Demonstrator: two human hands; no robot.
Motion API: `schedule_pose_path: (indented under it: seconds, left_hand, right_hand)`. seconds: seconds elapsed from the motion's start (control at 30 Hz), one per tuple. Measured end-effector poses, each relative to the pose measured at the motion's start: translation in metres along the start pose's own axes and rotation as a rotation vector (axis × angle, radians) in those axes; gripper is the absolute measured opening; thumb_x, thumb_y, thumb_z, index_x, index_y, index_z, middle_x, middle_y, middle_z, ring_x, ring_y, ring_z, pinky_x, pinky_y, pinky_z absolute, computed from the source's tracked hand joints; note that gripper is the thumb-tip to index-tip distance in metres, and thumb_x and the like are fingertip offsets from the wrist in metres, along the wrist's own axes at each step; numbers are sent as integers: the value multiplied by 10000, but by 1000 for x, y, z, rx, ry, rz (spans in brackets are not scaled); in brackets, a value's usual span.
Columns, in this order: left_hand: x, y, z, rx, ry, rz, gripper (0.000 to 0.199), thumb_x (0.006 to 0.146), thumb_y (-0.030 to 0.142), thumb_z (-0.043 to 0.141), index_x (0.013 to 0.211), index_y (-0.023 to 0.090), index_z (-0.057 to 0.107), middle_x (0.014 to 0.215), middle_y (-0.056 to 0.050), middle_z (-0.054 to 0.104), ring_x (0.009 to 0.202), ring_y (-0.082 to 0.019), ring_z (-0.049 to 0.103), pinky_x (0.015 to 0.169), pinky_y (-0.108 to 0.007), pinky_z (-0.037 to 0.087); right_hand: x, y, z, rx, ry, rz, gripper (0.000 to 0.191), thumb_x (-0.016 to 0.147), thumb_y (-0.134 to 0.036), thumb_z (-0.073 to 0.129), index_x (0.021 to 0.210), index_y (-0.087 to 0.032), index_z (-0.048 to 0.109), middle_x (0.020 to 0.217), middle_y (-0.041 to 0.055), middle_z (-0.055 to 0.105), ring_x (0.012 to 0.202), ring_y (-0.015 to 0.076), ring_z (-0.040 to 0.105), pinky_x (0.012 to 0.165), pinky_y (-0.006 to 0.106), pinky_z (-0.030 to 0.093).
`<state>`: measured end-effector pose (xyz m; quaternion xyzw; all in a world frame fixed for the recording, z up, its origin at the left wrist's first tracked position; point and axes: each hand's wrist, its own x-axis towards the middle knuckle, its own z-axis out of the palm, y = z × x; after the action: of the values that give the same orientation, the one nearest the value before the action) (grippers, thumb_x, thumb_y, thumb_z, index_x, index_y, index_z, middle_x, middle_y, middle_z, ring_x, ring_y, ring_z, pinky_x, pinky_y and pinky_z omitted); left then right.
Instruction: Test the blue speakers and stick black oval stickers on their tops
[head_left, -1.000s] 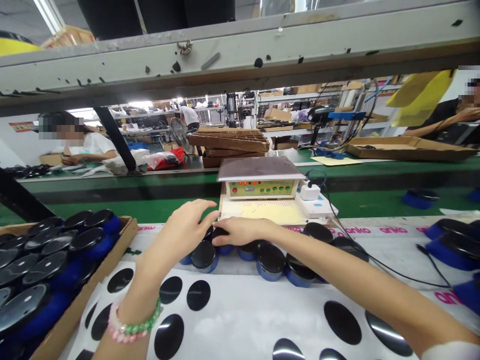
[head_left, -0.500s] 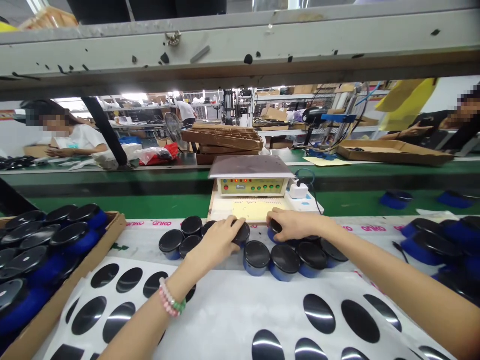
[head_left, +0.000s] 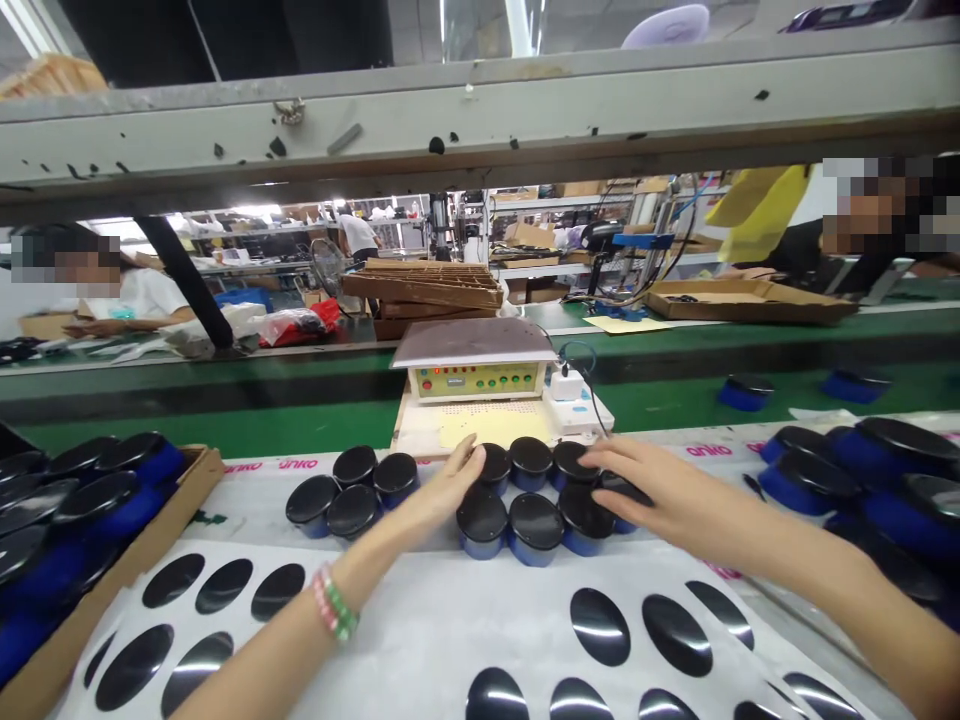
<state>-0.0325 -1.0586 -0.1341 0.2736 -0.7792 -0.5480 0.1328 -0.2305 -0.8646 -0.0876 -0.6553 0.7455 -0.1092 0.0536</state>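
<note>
Several squat round blue units with glossy black tops (head_left: 533, 522) stand grouped in front of me on the white sheet. My left hand (head_left: 448, 482) has its fingers stretched out along the left side of this group, at a black-topped unit (head_left: 492, 464). On the right side, the fingers of my right hand (head_left: 636, 482) are spread over the outer units and cover part of them. Neither hand grips a unit. A smaller cluster of the same units (head_left: 355, 511) stands left of my left hand. Flat black discs (head_left: 599, 626) lie on the white sheet (head_left: 405, 640) nearer to me.
A cardboard box (head_left: 169, 525) of blue units stands at left; more units (head_left: 814, 478) are piled at right. Behind the group sits a control box (head_left: 476, 380) with buttons and a plug. Beyond runs a green belt (head_left: 660, 392). A shelf beam (head_left: 480, 110) crosses overhead. Co-workers sit opposite.
Both hands have let go of the units they held and loosened. Those units now stand in the back row of the middle group. The view has shifted slightly right.
</note>
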Motion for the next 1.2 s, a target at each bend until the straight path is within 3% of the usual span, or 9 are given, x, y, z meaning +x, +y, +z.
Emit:
schedule_pose_path:
  seconds: [0.1, 0.17, 0.37, 0.5, 0.6, 0.7, 0.8, 0.97, 1.2]
  left_hand:
    - [-2, -11, 25, -109, 176, -33, 579, 892, 510, 404, 1391, 221, 345, 1489, -72, 309, 1387, -235, 250, 1139, -384, 216]
    - [2, -15, 39, -158, 279, -48, 534, 885, 442, 435, 1358, 203, 369, 1464, -90, 353, 1369, -228, 295, 1133, -366, 233]
    - [10, -21, 54, -140, 401, -39, 445, 906, 374, 379, 1321, 218, 342, 1429, -95, 381, 1323, -201, 365, 1091, -369, 319]
    - [11, -14, 45, 2, 380, 34, 433, 917, 412, 356, 1308, 226, 349, 1396, -129, 383, 1295, -239, 387, 1065, -453, 332]
    - [11, 5, 46, 145, 350, 200, 394, 910, 444, 376, 1249, 259, 455, 1400, -92, 360, 1335, -246, 303, 1115, -492, 205]
    - [9, 25, 65, 396, 184, 423, 387, 861, 479, 482, 1184, 284, 569, 1416, -65, 384, 1355, -269, 265, 1129, -516, 130]
    - [6, 33, 91, 797, 17, 577, 604, 820, 560, 516, 1333, 246, 465, 1495, -117, 281, 1389, -327, 193, 1115, -584, 111]
    - [7, 22, 112, 1046, -67, 557, 663, 854, 513, 478, 1417, 194, 336, 1505, -118, 226, 1383, -351, 214, 1108, -587, 204]
    - [12, 21, 111, 1008, -104, 549, 682, 857, 526, 464, 1428, 189, 303, 1501, -108, 195, 1384, -364, 185, 1112, -617, 179]
  right_hand:
    - [-39, 16, 23, -20, 13, 84, 457, 883, -462, 464, 1292, -258, 490, 1333, 101, 485, 1164, 293, 513, 942, 448, 453]
    - [-54, 19, 43, -61, 24, 115, 535, 845, -445, 541, 1342, -273, 439, 1399, 101, 418, 1220, 313, 462, 947, 464, 455]
    - [-49, -4, 74, -254, 233, 155, 490, 837, -367, 580, 1287, -188, 501, 1345, 169, 460, 1199, 368, 437, 910, 526, 454]
    - [-49, 3, 45, -278, 132, 197, 416, 896, -306, 486, 1304, -228, 471, 1330, 101, 493, 1194, 259, 458, 946, 391, 441]
    - [-54, 36, 17, -358, 78, 501, 315, 946, -231, 387, 1203, -137, 543, 1145, 147, 607, 1109, 256, 523, 928, 424, 424]
    - [-54, 75, 11, -409, 49, 758, 261, 924, -261, 504, 1108, -91, 576, 1043, 132, 625, 1000, 253, 581, 867, 470, 455]
    - [-48, 101, 23, -375, -7, 846, 305, 888, -318, 586, 1129, -134, 566, 1107, 86, 599, 956, 203, 601, 813, 405, 506]
    - [-19, 129, 18, -289, 20, 850, 319, 904, -323, 559, 1167, -143, 549, 1151, 86, 578, 968, 198, 597, 814, 400, 513]
    - [36, 189, -45, -228, 246, 1038, 338, 905, -330, 556, 1188, -146, 537, 1177, 94, 564, 984, 205, 591, 819, 402, 511]
